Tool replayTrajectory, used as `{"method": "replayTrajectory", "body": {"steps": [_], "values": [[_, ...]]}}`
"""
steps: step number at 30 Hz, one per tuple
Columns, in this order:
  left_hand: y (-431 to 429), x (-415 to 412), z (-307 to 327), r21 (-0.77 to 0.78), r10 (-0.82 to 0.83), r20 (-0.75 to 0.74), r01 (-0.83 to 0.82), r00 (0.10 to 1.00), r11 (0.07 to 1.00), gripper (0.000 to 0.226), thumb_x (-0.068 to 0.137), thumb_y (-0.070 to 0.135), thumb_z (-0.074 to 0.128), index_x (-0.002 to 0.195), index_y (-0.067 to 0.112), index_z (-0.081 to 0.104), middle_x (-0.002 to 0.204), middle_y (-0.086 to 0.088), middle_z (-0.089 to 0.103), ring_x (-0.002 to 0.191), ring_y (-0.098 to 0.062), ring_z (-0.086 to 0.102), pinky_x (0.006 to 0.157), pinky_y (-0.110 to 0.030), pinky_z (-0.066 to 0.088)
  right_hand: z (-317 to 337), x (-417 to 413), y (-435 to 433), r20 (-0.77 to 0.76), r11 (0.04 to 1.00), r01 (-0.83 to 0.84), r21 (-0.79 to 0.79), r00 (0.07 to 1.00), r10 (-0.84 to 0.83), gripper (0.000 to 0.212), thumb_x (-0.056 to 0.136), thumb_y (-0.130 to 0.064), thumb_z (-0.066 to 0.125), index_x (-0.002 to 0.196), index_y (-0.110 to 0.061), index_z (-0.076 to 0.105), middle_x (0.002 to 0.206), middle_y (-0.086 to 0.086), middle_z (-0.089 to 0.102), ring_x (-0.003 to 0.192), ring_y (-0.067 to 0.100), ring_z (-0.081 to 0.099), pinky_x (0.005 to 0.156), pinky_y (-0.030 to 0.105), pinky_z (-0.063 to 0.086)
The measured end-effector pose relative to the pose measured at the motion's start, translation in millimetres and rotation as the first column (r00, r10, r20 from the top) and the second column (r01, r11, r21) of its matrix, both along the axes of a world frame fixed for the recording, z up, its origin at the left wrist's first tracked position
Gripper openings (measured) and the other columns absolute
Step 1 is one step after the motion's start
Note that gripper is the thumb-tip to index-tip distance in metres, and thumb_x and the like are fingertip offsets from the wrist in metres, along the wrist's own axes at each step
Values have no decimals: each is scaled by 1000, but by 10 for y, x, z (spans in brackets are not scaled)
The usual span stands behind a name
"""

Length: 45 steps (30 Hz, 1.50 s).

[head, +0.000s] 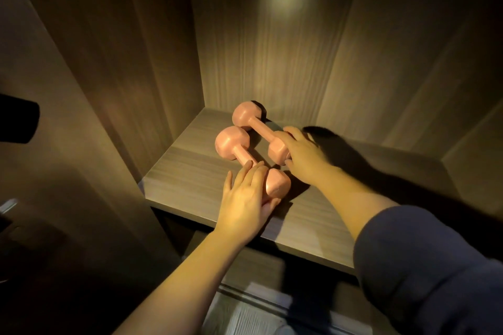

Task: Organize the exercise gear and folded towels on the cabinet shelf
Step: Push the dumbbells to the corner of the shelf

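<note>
Shows the inside of a dim wood-grain cabinet [272, 49], with a warm patch of light high on its back wall. Below that, a flat wooden shelf [185, 179] under both hands. From the lower right, a forearm in a dark blue sleeve [422, 266]; from the lower left, a bare forearm. On the left hand [245, 204], fingers fairly straight, laid flat over the handle and nearer head of the near dumbbell [231, 144], thumb beside that head. On the right hand [304, 158], just beyond and to the right of the left, a cupped grip round the nearer head of the far dumbbell [246, 114], fingers above and thumb below. Both pink, with faceted heads, lying on the shelf just beside each other, parallel, slanting away from the hands toward the back left corner.
</note>
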<state>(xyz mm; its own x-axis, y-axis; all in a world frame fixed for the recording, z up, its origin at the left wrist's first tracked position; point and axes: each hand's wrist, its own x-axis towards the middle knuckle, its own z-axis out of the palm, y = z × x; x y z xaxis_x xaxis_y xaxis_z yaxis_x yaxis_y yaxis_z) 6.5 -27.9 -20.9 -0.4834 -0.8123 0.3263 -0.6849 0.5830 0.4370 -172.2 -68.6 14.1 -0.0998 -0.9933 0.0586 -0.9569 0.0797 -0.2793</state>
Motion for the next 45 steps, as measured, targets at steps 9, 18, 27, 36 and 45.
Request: {"method": "replayTrajectory", "body": {"steps": [9, 18, 27, 36, 45], "values": [[-2, 201, 21, -4, -23, -15, 23, 1000, 1000, 65, 86, 28, 69, 144, 16, 43, 150, -2, 44, 144, -20, 31, 118, -51, 20, 104, -137, 269, 37, 998, -49, 31, 998, 48, 69, 84, -4, 70, 142, -28, 41, 144, -6, 36, 129, 24, 41, 105, 46, 44], [-130, 463, 93, 64, 25, 76, -30, 997, 998, 66, 85, 29, 70, 143, 21, 39, 144, 1, 46, 126, -22, 50, 96, -45, 48, 153, -154, 593, 4, 996, -76, 45, 997, 76, 63, 82, -18, 75, 137, -26, 45, 132, -4, 42, 117, 23, 49, 97, 44, 49], [-150, 244, 227, -80, 67, 372, -40, 926, 996, 65, 85, 26, 70, 141, 24, 37, 135, 0, 47, 112, -25, 53, 82, -42, 54, 145, -26, 615, 133, 981, -65, 185, 990, 40, 68, 83, -22, 76, 140, -24, 38, 126, 3, 45, 114, 23, 54, 99, 42, 49], [-153, 248, 171, -40, 254, 280, -253, 926, 967, 73, 86, 33, 67, 147, 24, 28, 155, -6, 22, 144, -31, 20, 109, -48, 38, 63, 109, 631, 153, 987, -2, 160, 988, -23, 66, 88, -17, 70, 142, -27, 33, 128, 5, 41, 114, 26, 53, 96, 43, 51], [-242, 236, 76, -4, 320, 139, -323, 937, 946, 55, 89, 30, 66, 138, 22, 43, 137, -10, 36, 122, -31, 37, 89, -42, 50, 1, 248, 610, 127, 989, 63, 132, 989, -80, 79, 87, -15, 70, 150, -29, 25, 133, 7, 39, 122, 27, 48, 99, 44, 50]]}}
